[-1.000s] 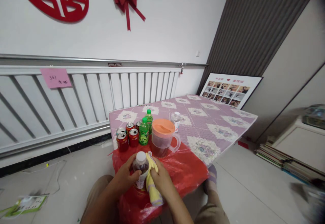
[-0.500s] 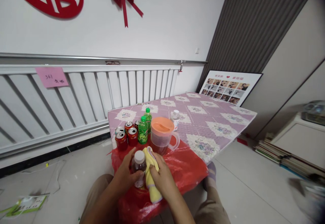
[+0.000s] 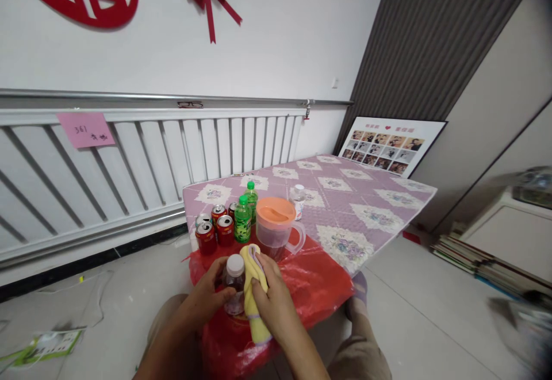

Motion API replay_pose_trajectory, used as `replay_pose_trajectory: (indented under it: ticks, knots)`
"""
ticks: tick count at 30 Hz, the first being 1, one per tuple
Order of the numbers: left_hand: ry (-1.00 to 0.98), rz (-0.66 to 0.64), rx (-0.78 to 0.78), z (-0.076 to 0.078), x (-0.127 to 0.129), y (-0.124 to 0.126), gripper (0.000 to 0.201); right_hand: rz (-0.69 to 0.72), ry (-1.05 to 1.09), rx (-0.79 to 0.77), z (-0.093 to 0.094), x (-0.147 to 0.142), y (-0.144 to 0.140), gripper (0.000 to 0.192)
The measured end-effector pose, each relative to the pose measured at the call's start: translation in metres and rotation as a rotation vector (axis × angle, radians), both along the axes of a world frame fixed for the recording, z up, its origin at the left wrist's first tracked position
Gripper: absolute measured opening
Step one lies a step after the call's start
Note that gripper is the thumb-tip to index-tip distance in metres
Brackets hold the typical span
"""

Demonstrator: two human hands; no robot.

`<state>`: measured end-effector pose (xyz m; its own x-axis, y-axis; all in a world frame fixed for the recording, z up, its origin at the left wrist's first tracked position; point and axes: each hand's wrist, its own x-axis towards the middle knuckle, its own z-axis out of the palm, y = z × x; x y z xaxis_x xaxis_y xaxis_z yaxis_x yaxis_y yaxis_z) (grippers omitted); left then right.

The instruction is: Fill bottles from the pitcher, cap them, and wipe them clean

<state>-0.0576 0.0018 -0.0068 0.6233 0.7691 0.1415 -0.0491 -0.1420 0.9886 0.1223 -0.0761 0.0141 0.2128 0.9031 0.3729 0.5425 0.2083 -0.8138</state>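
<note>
A clear plastic bottle (image 3: 234,288) with a white cap stands upright over the red plastic sheet (image 3: 319,288). My left hand (image 3: 209,294) wraps round its left side, thumb across the front. A folded yellow cloth (image 3: 254,288) with a purple edge is gripped in my right hand (image 3: 273,294), close against the bottle's right side; its lower end hangs down. Just beyond the hands is a clear pitcher (image 3: 269,236) with an orange lid (image 3: 276,210). Left of it are two green-capped bottles (image 3: 242,222) and several red cans (image 3: 225,230).
A small white-capped bottle (image 3: 298,202) stands behind the pitcher on the purple flowered tablecloth (image 3: 375,219). A white radiator (image 3: 211,144) runs along the wall. Beyond the table's far end leans a photo board (image 3: 388,147). Stacked books (image 3: 474,265) lie at the right.
The bottle and both hands have shifted very slightly to the left in view. The cloth stays in my right hand, its upper end a little higher.
</note>
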Motion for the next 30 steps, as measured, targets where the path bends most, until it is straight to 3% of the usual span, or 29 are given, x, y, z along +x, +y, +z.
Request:
replay_pose_trajectory:
  ticks: [4, 11, 18, 21, 25, 30]
  knots:
    - [-0.022, -0.018, -0.006, 0.000, 0.000, 0.000, 0.062, -0.009, -0.002, -0.008, 0.001, -0.004, 0.004, 0.058]
    - [-0.006, 0.008, -0.008, -0.001, 0.000, -0.003, 0.062, -0.030, 0.007, -0.156, -0.037, 0.000, -0.001, 0.054]
    - [0.007, 0.045, 0.015, 0.006, 0.002, -0.007, 0.061, -0.154, 0.088, 0.027, -0.012, -0.021, -0.012, 0.057]
    - [0.006, 0.030, 0.008, 0.005, 0.002, -0.006, 0.061, -0.176, 0.079, 0.074, -0.010, -0.033, -0.011, 0.062]
    - [-0.002, 0.036, 0.002, 0.002, 0.001, -0.004, 0.059, -0.197, 0.108, -0.022, -0.030, -0.031, -0.006, 0.061]
    - [0.032, -0.090, 0.019, 0.008, -0.006, 0.002, 0.060, -0.110, 0.080, -0.143, -0.052, -0.017, -0.007, 0.062]
